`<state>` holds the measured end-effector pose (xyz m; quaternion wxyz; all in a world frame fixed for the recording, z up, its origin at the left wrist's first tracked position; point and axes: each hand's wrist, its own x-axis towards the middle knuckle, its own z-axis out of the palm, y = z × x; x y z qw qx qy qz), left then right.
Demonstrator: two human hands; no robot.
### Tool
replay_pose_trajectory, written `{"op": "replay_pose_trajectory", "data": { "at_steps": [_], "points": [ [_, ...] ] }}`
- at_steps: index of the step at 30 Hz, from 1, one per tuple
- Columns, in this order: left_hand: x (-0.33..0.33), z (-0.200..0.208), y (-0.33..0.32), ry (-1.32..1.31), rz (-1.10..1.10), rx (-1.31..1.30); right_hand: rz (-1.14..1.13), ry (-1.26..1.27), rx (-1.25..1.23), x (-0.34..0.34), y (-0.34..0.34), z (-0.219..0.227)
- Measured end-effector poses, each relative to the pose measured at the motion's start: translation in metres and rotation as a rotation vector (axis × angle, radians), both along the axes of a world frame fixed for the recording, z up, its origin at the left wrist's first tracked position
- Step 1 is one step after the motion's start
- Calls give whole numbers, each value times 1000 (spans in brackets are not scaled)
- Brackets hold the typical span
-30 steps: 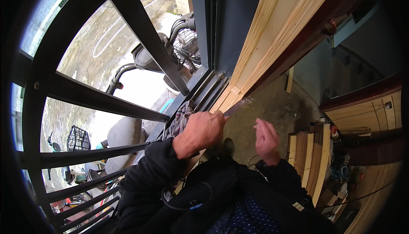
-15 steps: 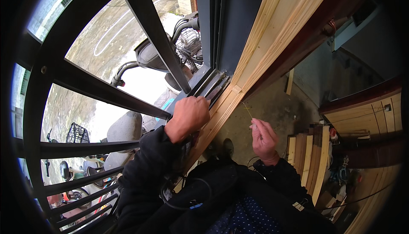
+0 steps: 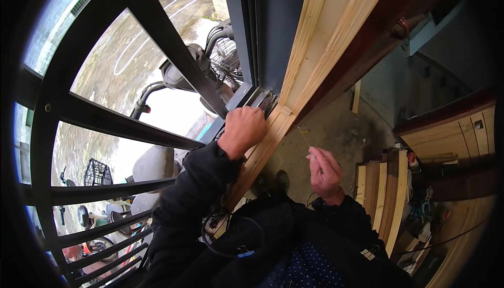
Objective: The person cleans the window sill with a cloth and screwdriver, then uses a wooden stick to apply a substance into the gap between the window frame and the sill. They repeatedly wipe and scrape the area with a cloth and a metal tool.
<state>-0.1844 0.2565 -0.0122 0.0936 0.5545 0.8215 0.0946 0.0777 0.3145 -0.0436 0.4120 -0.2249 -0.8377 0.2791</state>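
My left hand (image 3: 243, 132) is closed in a fist over the dark window sill track (image 3: 261, 99), knuckles up, beside the pale wooden trim (image 3: 273, 140). Whatever its fingers hold, if anything, is hidden under the fist. On the inner side of the trim, my right hand (image 3: 326, 172) pinches a thin yellowish strand (image 3: 303, 136) between thumb and fingertips. The strand's free end rises toward the trim, near a small raised wooden joint (image 3: 285, 110).
Black metal bars (image 3: 126, 123) fan out on the left, with a parked scooter (image 3: 181, 73) beyond them. Stacked wooden boards (image 3: 386, 193) stand at the right. A black cable loop (image 3: 262, 230) and a clip with blue (image 3: 245, 254) lie against my dark jacket.
My left fist has slid right and a little farther along the sill, closer to the wooden trim. My right hand stays nearly in place with the strand. The view has shifted slightly.
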Motion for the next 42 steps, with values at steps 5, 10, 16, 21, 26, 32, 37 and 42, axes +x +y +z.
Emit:
{"op": "replay_pose_trajectory", "data": {
  "at_steps": [5, 10, 16, 21, 26, 32, 37, 42],
  "points": [
    [1, -9, -6, -6, 49, 67, 18, 1, 2, 1, 0, 3],
    [4, -12, -10, 10, 57, 114, 17, 12, -29, -2, -2, 3],
    [1, -7, -13, -27, 90, 105, 21, -5, -31, -2, -2, 2],
    [7, 8, -26, -32, 77, 89, 45, 12, 11, -2, -4, 7],
    [21, 29, -43, -124, -20, -188, 61, 49, 57, -4, -9, 20],
    [45, 43, -51, -246, -156, -78, 95, -19, 135, -5, -10, 5],
    [40, 49, -59, -247, -66, -125, -83, -38, 2, 7, 1, -13],
    [25, 39, -69, -210, 14, -89, -27, 18, -68, 5, -2, -4]
  ]
}}
